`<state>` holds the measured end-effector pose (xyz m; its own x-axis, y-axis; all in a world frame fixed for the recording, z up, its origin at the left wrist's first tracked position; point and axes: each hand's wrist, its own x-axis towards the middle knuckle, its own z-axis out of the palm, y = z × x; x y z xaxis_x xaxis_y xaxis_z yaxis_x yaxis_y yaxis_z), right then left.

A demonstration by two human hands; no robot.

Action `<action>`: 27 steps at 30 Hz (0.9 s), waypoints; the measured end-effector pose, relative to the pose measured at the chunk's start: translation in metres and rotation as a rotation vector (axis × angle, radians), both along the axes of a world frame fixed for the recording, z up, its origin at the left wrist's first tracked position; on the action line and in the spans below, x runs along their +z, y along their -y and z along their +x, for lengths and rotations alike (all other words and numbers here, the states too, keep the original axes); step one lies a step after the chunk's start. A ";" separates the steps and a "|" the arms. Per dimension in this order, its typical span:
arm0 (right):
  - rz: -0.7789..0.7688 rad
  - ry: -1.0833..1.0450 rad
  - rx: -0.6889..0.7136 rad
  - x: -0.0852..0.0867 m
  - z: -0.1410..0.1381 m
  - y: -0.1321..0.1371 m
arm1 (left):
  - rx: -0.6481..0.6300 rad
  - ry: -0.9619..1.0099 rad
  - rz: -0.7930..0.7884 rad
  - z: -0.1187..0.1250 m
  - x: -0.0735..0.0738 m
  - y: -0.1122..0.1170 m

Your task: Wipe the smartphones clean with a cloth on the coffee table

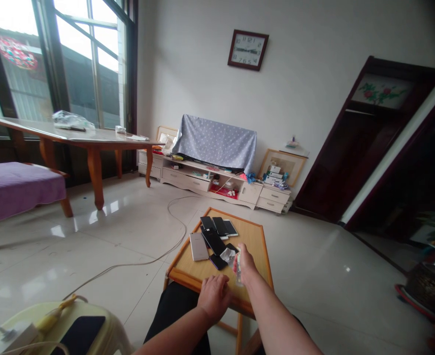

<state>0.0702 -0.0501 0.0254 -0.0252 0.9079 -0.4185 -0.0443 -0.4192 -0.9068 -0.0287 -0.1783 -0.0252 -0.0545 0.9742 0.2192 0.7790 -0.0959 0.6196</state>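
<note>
My right hand [245,261] is wrapped around a small clear spray bottle [239,278] with a pale top, held over the small wooden table [254,241]. At the near edge of that table, my left hand [215,296] has its fingers curled in; whatever is inside them is hidden. Several phones lie in a loose pile on the tabletop: a silver one [199,246] at the left, a black one [213,241] in the middle and a white-edged one [231,228] behind. Just left of my right hand, a crumpled white tissue [227,254] rests on the pile.
At lower left, a pale yellow stool [110,315] carries a dark phone [82,333] and a white power strip [17,340]. A cable [128,265] crosses the floor. Beyond stand a long table [95,143], a purple-covered bench [21,190] and a white TV cabinet [187,180].
</note>
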 end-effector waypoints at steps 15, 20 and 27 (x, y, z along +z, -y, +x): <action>-0.106 0.069 -0.054 -0.016 0.022 -0.002 | -0.019 0.000 0.002 0.000 0.006 0.003; -0.098 0.072 -0.054 -0.016 0.015 -0.007 | -0.032 -0.008 -0.011 -0.001 0.007 0.004; -0.093 0.096 -0.025 -0.018 0.000 -0.009 | -0.035 -0.007 -0.012 -0.002 0.008 0.004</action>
